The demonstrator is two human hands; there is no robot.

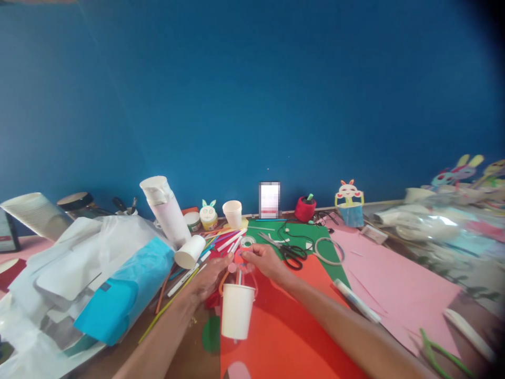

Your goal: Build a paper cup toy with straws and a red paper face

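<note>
A white paper cup (238,311) hangs just below my hands over the red-orange paper (292,337). A white stick (239,278) rises from its mouth, and curved orange and pink strips show at its sides. Above the cup is a small pink-red paper cutout (239,258) with rounded parts. My left hand (213,275) is closed, pinching its left side between thumb and fingers. On the right side, my right hand (266,261) pinches the same cutout. A white tape roll (248,242) lies just behind my fingers.
Black-handled scissors (294,255) and a ring (329,251) lie on green paper. Left are plastic bags (106,252), blue paper (126,292) and a tipped cup (190,251). A blurred plastic-covered pile (426,226) is right. A pixelated upright screen (269,200) stands by the wall.
</note>
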